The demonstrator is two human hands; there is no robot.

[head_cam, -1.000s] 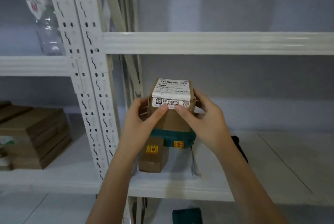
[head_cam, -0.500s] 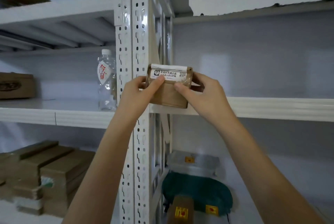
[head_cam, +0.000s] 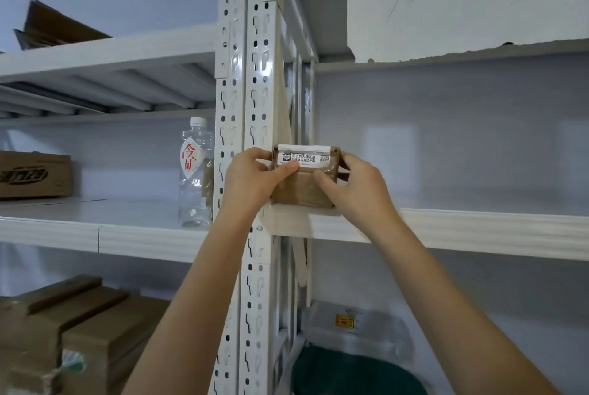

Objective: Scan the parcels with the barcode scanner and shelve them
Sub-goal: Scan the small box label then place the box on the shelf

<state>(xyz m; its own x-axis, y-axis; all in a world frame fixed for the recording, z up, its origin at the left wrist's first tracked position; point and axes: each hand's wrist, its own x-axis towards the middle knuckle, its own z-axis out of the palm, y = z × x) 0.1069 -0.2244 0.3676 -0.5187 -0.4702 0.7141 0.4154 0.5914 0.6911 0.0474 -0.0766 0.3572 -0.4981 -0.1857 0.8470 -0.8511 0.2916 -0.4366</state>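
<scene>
A small brown cardboard parcel (head_cam: pixel 302 190) with a white printed label on its upper front rests on the front edge of the white upper shelf (head_cam: pixel 462 229), right beside the perforated upright post (head_cam: pixel 251 139). My left hand (head_cam: pixel 251 181) grips its left side, thumb on the label. Fingers of my right hand (head_cam: pixel 353 187) press its front and right side. No barcode scanner is in view.
A clear water bottle (head_cam: pixel 194 171) stands on the left bay's shelf, with a printed carton (head_cam: pixel 32 174) farther left. Stacked brown boxes (head_cam: pixel 70 331) fill the lower left shelf. Below right lie a green bag (head_cam: pixel 350 372) and a grey mailer (head_cam: pixel 357 324).
Both hands lifted the parcel from on top of the green bag on the lower shelf up to the shelf above. It now sits on that shelf's front edge.
</scene>
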